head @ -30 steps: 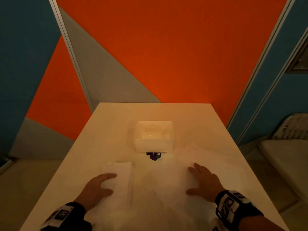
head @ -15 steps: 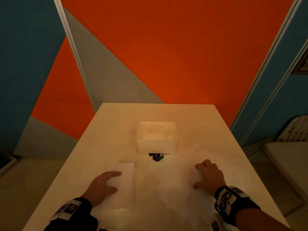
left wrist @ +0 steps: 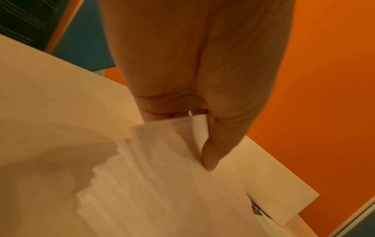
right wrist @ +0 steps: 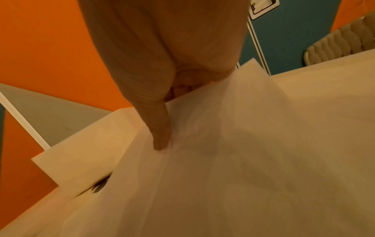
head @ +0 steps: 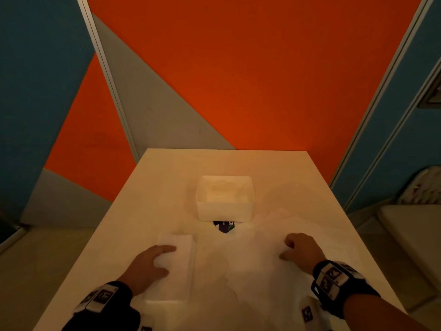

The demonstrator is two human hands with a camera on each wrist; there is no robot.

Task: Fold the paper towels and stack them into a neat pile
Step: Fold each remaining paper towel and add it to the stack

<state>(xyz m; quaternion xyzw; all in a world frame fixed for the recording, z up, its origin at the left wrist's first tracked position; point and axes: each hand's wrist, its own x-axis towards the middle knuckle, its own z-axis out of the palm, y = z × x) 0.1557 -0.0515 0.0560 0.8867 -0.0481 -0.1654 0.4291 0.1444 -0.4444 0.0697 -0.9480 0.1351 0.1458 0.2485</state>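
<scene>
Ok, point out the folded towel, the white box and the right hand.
folded towel (head: pixel 181 244): head view, bare far half.
white box (head: pixel 224 209): head view, front wall.
right hand (head: pixel 301 248): head view, back of hand.

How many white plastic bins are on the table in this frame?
1. The white bin stands mid-table, beyond both hands, with a dark printed item showing at its near base. None other shows; loose paper towel covers the near right.

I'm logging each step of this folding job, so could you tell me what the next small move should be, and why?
Probably lift the near-flat paper towel with the right hand and fold it across. That hand's fingers are curled round its far edge, thumb on top, so a grip seems set. The left hand grips the folded pile, steadying the place where it should land.
</scene>
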